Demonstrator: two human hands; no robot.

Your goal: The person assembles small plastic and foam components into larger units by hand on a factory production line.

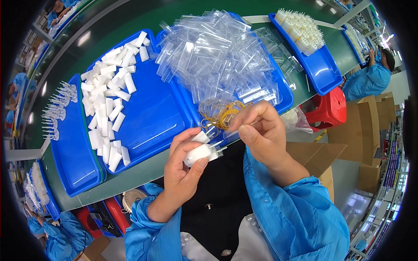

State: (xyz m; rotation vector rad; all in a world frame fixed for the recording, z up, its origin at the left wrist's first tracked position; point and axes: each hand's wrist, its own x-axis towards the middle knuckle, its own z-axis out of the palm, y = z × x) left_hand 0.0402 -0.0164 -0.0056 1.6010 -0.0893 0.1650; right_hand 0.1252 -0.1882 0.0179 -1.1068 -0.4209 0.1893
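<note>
Several white plastic pieces with thin nozzle-like tips (199, 153) sit bunched in my left hand (179, 173), its fingers wrapped round them and the tips pointing right. My right hand (266, 137) pinches a small clear plastic sleeve (232, 134) between thumb and fingertips, close to those tips but apart from them. Just beyond both hands lies a bundle of yellow rubber bands (224, 116), at the near edge of a blue tray heaped with clear plastic sleeves (217, 52). Left of that, a blue tray (150, 111) carries loose white cylindrical pieces (109, 93).
At the far left a narrow blue tray (74, 163) bears clear nozzle-tipped pieces (56, 108). Bundled white pieces (300, 32) fill part of a blue tray (324, 74) at the upper right. A red stool (333, 108), cardboard boxes (315, 154) and a co-worker (372, 76) are at right.
</note>
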